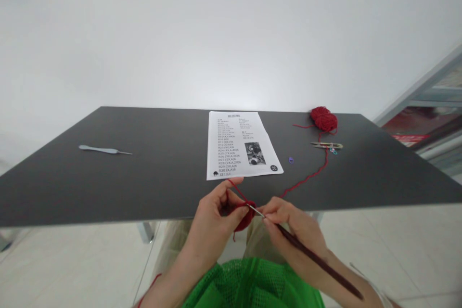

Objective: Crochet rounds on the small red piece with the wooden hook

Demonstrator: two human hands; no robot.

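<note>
My left hand (220, 211) pinches a small piece of red crochet work (246, 221) just off the table's front edge. Red yarn passes over its raised index finger. Between the fingers of my right hand (288, 224) is a crochet hook (317, 260) with a dark brown handle, its metal tip meeting the top of the crochet work. A strand of red yarn (305, 180) runs from near my right hand across the table to a red yarn ball (324, 119) at the back right. My fingers partly hide the crochet work.
Printed pattern sheets (238, 147) lie at the table's middle. To their right are a purple stitch marker (290, 160) and thread snips (327, 145) with small markers beside them. A light grey-handled hook (103, 149) rests at the left. A white wall (224, 33) stands behind the dark table (162, 168).
</note>
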